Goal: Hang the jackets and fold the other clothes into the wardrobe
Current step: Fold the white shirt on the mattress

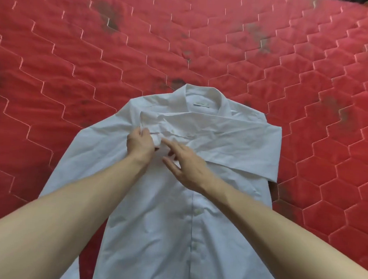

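Head view, looking down: the left hand [140, 144] has its fingers curled round the cuff [157, 140] of a sleeve, gripping the bunched cloth at the chest of a white dress shirt [170, 224]. Just beside it, the right hand [186, 163] lies with fingers straight and spread, their tips touching the same cuff, holding nothing. That sleeve [232, 137] is folded across the front from the shirt's right edge. The shirt lies flat, front up, buttoned, collar [200, 95] pointing away, its other sleeve stretched along the left edge. Under it is a red quilted mattress [77, 48], with wide bare surface to the left, right and beyond the collar.
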A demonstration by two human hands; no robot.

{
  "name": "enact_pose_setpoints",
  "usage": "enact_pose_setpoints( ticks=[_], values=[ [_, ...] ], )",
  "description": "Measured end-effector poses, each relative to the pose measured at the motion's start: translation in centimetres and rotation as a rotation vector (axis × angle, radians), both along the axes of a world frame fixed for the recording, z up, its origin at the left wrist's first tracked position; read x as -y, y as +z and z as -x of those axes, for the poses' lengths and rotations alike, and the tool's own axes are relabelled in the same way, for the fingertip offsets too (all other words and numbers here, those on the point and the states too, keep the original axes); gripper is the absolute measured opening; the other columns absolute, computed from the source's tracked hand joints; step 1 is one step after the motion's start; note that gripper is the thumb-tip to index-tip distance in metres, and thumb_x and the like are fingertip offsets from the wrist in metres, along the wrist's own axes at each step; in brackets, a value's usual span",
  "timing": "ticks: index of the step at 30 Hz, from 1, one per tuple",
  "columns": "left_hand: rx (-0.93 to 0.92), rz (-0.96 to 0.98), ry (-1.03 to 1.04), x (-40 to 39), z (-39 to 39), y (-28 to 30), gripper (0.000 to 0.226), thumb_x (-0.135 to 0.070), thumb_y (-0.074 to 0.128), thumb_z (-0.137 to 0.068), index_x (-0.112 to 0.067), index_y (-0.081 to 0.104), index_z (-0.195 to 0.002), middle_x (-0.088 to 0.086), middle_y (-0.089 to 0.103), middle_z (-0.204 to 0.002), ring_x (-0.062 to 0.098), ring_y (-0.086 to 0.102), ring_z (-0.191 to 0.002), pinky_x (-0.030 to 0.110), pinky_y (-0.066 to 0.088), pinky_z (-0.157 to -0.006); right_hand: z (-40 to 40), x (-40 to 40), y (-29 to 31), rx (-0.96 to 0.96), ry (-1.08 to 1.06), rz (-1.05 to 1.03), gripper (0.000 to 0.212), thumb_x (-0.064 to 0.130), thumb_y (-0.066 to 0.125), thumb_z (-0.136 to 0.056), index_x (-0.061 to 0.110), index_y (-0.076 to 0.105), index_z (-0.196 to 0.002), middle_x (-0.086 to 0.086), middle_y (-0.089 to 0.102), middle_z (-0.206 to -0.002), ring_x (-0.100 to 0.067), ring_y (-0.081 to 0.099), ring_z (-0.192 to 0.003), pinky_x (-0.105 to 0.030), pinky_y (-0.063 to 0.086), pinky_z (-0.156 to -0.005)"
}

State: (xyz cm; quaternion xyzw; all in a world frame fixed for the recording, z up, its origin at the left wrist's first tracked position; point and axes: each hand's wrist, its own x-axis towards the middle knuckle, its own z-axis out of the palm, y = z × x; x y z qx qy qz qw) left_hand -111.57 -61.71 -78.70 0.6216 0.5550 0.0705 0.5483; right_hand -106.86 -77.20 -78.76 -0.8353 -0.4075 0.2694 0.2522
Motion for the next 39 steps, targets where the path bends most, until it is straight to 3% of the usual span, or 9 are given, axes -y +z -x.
enact_pose_setpoints(
  ticks=[3,6,9,12,19,26,31,36,39],
  values=[
    [-0.051,-0.083,0.061,-0.8,1.0,-1.0,0.031,-0.017,0.039,-0.107,0.001,0.064,-0.105,0.018,0.066,-0.11,0.035,0.06,-0.105,0.035,0.043,-0.085,-1.2,3.9,-1.2,0.236,-0.141,0.048,0.039,0.025,0.058,-0.105,0.013,0.059,-0.143,-0.01,0.064,-0.124,-0.035,0.06,-0.113,-0.048,0.05,-0.094],
    [-0.121,-0.126,0.096,-1.6,2.3,-2.0,0.033,-0.015,0.037,-0.107,0.005,0.062,-0.11,0.025,0.065,-0.117,0.039,0.06,-0.109,0.041,0.045,-0.095,-3.1,8.0,-1.7,0.421,-0.408,0.153,0.037,0.02,0.062,-0.102,0.01,0.064,-0.137,-0.015,0.061,-0.134,-0.04,0.058,-0.118,-0.051,0.05,-0.095],
    [-0.189,-0.133,0.107,-2.1,3.4,-2.7,0.033,-0.015,0.037,-0.106,0.005,0.062,-0.113,0.027,0.064,-0.123,0.042,0.059,-0.115,0.043,0.045,-0.099,-4.9,11.5,-1.9,0.447,-0.6,0.32,0.05,0.027,0.057,-0.105,0.012,0.05,-0.152,-0.017,0.042,-0.159,-0.038,0.039,-0.148,-0.055,0.038,-0.113],
    [-0.243,-0.17,0.035,-2.1,3.8,-2.8,0.03,-0.022,0.042,-0.102,0.001,0.06,-0.098,0.028,0.066,-0.113,0.045,0.06,-0.106,0.045,0.045,-0.088,-6.4,14.1,-2.4,0.278,-0.67,0.494,0.062,0.044,0.036,-0.11,0.025,0.019,-0.166,-0.007,0.011,-0.175,-0.027,0.009,-0.161,-0.051,0.017,-0.126],
    [-0.413,-0.232,-0.108,-1.9,4.5,-2.5,0.038,-0.03,0.045,-0.101,0.003,0.061,-0.113,0.027,0.065,-0.117,0.045,0.06,-0.109,0.05,0.049,-0.092,-7.9,16.1,-2.9,0.273,-0.456,0.674,0.068,0.052,0.025,-0.109,0.026,-0.001,-0.167,-0.004,-0.008,-0.176,-0.023,-0.009,-0.162,-0.05,0.006,-0.13],
    [-0.465,-0.366,-0.371,-2.4,6.5,-2.0,0.03,-0.031,0.039,-0.106,-0.007,0.057,-0.108,0.019,0.062,-0.117,0.04,0.055,-0.113,0.048,0.046,-0.093,-3.1,9.4,-3.3,0.331,-0.02,0.528,0.066,0.054,0.028,-0.109,0.033,0.003,-0.167,0.001,-0.004,-0.176,-0.024,-0.003,-0.162,-0.049,0.008,-0.129],
    [-0.585,-0.57,-0.197,-6.3,8.6,-2.7,0.031,-0.024,0.048,-0.103,-0.011,0.05,-0.131,0.018,0.044,-0.14,0.038,0.039,-0.131,0.055,0.031,-0.108,0.7,-0.2,-4.3,0.251,0.201,0.411,0.065,0.057,0.027,-0.109,0.039,0.003,-0.166,0.005,-0.007,-0.175,-0.023,-0.007,-0.162,-0.05,0.006,-0.13],
    [-0.684,-0.522,-0.283,-11.7,13.3,-3.1,0.065,-0.045,0.065,-0.095,-0.013,0.037,-0.144,0.014,0.037,-0.147,0.037,0.037,-0.133,0.055,0.035,-0.107,1.7,-7.4,-4.3,0.233,0.148,0.459,0.071,0.058,0.023,-0.109,0.034,-0.011,-0.166,0.001,-0.019,-0.174,-0.026,-0.017,-0.16,-0.057,0.002,-0.129],
    [-0.517,-0.439,-0.434,-14.6,15.1,-2.9,0.058,-0.042,0.07,-0.091,-0.016,0.043,-0.136,0.01,0.053,-0.13,0.035,0.053,-0.118,0.048,0.043,-0.097,1.8,-8.7,-4.0,0.282,0.084,0.46,0.068,0.053,0.027,-0.109,0.03,0.001,-0.167,0.0,-0.009,-0.176,-0.028,-0.006,-0.162,-0.058,0.006,-0.129]
  ],
)
